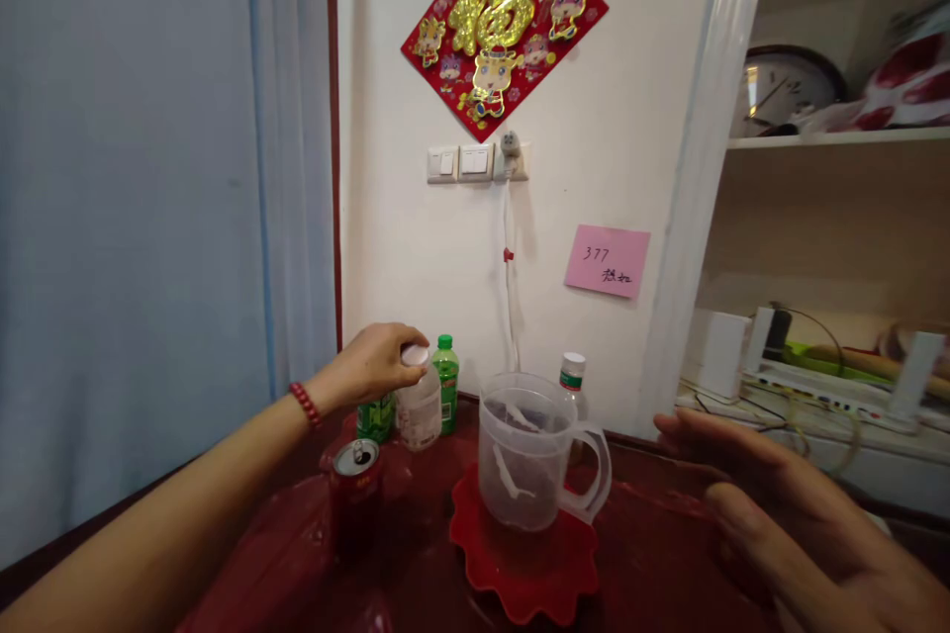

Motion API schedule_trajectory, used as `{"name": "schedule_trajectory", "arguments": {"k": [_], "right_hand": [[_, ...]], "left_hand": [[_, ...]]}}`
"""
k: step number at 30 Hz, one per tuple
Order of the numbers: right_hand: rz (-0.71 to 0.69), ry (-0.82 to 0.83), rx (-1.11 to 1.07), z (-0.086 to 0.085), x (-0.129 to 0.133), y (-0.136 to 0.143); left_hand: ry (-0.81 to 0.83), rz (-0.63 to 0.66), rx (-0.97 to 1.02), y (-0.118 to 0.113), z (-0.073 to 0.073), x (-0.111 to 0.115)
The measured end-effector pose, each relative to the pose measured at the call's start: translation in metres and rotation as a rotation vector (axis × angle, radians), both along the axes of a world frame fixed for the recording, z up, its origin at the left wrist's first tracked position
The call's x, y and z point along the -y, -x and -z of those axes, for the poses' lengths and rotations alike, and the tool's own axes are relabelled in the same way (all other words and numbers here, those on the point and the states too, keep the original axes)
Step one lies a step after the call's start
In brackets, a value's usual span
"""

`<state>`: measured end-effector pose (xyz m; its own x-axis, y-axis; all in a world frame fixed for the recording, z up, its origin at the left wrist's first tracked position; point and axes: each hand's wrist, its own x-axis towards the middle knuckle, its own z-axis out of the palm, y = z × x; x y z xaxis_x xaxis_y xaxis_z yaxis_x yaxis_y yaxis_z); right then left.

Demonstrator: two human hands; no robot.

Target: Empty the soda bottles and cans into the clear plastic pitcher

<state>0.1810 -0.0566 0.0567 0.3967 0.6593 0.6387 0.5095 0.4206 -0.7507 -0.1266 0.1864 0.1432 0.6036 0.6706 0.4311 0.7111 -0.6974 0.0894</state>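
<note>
My left hand (382, 359) grips the white cap of a clear bottle (420, 410) with a pale label, its fingers closed around the top. Behind that bottle stand a green bottle (446, 381) and a green can (375, 418), the can partly hidden. Nearer to me is an opened dark red can (356, 495). A clear plastic jug (520, 465) with a handle stands on a red scalloped mat (530, 574). My right hand (787, 504) hovers at the right with fingers stretched out, holding nothing.
A white-capped bottle (573, 378) stands behind the jug, partly hidden. The dark red table (437, 554) meets a wall with a plugged-in cord (508, 287). On the right, a shelf holds a router (723, 356), cables and a clock (791, 84). A blue curtain (148, 198) hangs at left.
</note>
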Motion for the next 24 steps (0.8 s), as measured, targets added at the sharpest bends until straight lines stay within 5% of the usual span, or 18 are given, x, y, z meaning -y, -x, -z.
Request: {"name": "schedule_trajectory", "arguments": {"k": [6, 11, 18, 24], "right_hand": [[0.071, -0.014, -0.047, -0.010, -0.005, 0.006], [0.083, -0.069, -0.078, -0.019, -0.005, 0.015], [0.055, -0.105, -0.221, -0.020, -0.007, 0.008], [0.027, -0.122, -0.333, -0.018, -0.008, 0.002]], "left_hand": [[0.049, -0.066, -0.152, -0.006, 0.042, -0.049], [0.065, -0.046, -0.212, -0.001, 0.050, -0.064], [0.030, -0.071, -0.284, -0.006, 0.041, -0.066], [-0.105, 0.056, -0.235, -0.058, -0.001, -0.039]]}}
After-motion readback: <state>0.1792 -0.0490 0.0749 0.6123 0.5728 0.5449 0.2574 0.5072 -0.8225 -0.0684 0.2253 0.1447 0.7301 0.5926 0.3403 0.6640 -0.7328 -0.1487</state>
